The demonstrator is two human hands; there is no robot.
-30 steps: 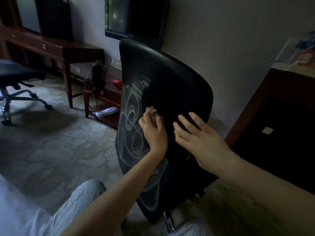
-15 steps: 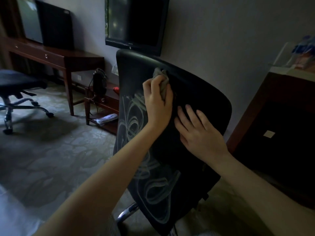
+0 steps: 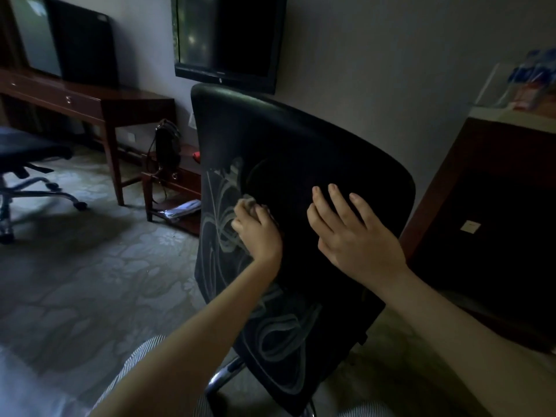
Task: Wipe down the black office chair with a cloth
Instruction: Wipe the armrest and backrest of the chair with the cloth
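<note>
The black office chair (image 3: 301,152) stands right in front of me, its backrest facing me and leaning away to the right. My left hand (image 3: 258,233) is curled tight round a small pale cloth (image 3: 247,203), pressing it against the left middle of the backrest amid pale looping wipe streaks (image 3: 279,335). My right hand (image 3: 352,236) lies flat just beside it, fingers straight and slightly spread on the dark surface. A television (image 3: 228,37) hangs on the wall behind.
</note>
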